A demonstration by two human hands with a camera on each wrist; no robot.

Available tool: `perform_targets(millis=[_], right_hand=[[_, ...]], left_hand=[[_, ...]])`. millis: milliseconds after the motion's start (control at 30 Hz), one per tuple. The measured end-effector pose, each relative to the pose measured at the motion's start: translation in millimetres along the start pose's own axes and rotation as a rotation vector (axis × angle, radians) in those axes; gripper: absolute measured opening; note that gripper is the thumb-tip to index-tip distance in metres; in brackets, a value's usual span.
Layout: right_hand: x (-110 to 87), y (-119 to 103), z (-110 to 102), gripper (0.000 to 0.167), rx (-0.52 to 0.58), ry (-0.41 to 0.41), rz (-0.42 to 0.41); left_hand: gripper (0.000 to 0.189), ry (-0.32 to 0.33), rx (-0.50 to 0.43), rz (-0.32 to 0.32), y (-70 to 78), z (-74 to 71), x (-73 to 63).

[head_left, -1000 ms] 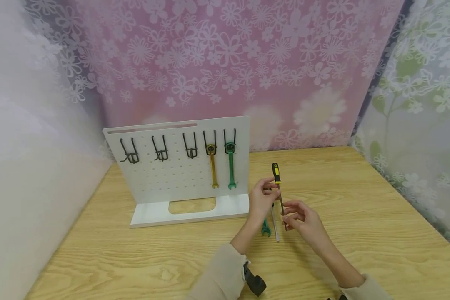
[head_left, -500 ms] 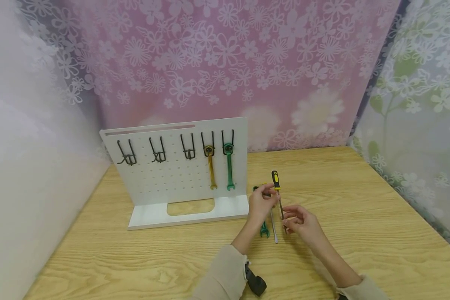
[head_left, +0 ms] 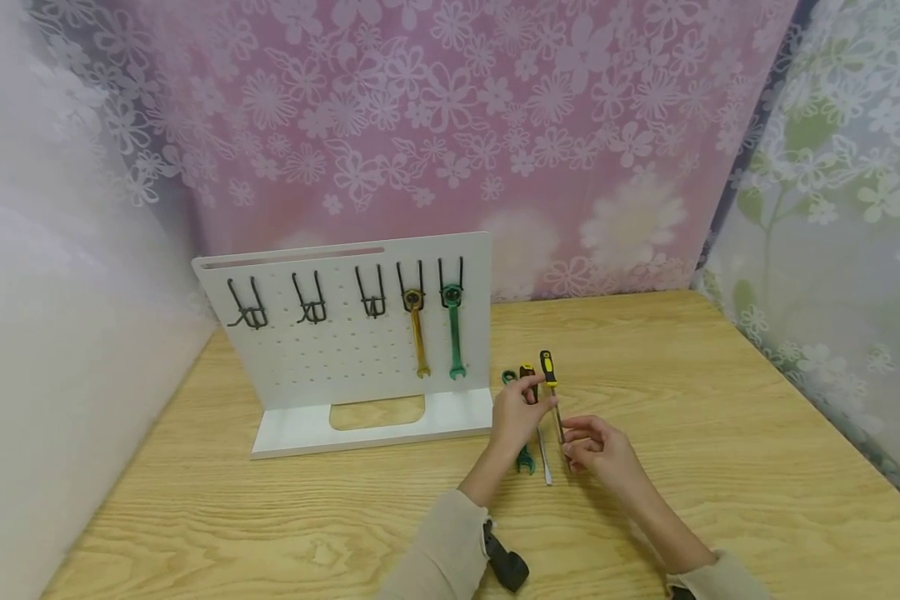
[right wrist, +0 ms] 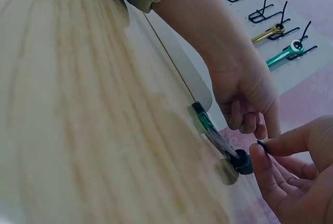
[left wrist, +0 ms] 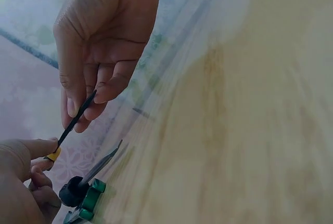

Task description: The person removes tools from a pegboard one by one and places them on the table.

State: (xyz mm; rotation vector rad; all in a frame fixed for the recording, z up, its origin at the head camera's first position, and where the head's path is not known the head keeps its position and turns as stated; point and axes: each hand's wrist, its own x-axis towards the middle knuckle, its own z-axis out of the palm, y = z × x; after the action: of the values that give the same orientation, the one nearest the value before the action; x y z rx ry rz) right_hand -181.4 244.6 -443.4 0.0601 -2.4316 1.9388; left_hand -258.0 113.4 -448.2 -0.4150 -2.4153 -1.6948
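Note:
A screwdriver (head_left: 547,368) with a black and yellow handle is held above the table between both hands, handle pointing away. My left hand (head_left: 515,415) pinches it just below the handle, while my right hand (head_left: 604,451) pinches the shaft (left wrist: 78,117) near the tip. Under and beside the left hand, a second screwdriver (head_left: 543,458) with a dark handle lies on the table. To its left a green wrench (head_left: 525,461) is partly covered by that hand. In the right wrist view the held screwdriver is mostly hidden behind the fingers.
A white pegboard (head_left: 330,358) stands at the left with several black double hooks (head_left: 372,302). A gold wrench (head_left: 418,342) and another green wrench (head_left: 454,337) hang from its two right hooks. The wooden table (head_left: 720,400) reaches patterned curtains (head_left: 450,125) behind and at the sides.
Both hands have lowered the screwdriver slightly toward the table, keeping their grips. The lying screwdriver's handle and the wrench's ring end have come into view beside the left hand.

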Motion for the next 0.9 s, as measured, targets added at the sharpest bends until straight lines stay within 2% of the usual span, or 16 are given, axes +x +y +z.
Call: perform_targets(millis=[533, 900], right_hand=[[0.7, 5, 3, 0.032, 0.01, 0.014, 0.063], [1.1, 9, 3, 0.033, 0.018, -0.017, 0.065]], left_hand=[[0.034, -0.032, 0.335, 0.078, -13.8, 3.5, 1.0], [0.034, -0.058, 0.451, 0.058, -15.7, 3.5, 0.1]])
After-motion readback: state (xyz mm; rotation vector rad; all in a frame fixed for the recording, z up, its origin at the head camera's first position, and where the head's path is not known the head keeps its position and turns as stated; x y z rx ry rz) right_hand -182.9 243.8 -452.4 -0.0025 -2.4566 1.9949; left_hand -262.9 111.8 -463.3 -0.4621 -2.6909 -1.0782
